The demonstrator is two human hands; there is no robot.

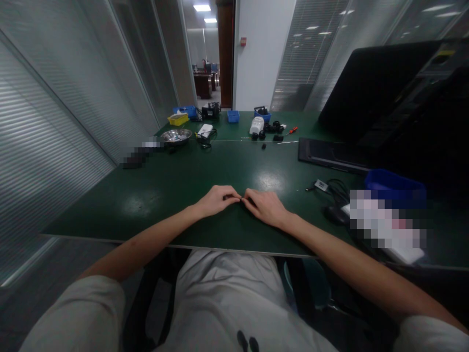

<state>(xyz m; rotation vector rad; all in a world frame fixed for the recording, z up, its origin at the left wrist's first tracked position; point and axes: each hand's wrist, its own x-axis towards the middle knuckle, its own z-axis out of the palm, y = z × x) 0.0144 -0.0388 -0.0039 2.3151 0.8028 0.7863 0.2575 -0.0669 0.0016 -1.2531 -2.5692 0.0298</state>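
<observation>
Both hands meet close together over the near middle of the green table (205, 171). My left hand (217, 200) is closed in a pinch, thumb against the fingers, at a tiny dark piece (241, 199). From the other side my right hand (266, 205) pinches at the same spot, its fingertips almost touching the left ones. The dark piece is too small and too covered by fingers to name. Both wrists lie low, near or on the tabletop.
A steel bowl (177, 137) and a white device with a cable (204, 131) stand back left. Farther off are blue bins (233, 116), a white camera-like device (257, 125) and a red screwdriver (292, 130). At right are a black mouse (335, 215), a blue tray (395, 188) and a monitor (381, 88).
</observation>
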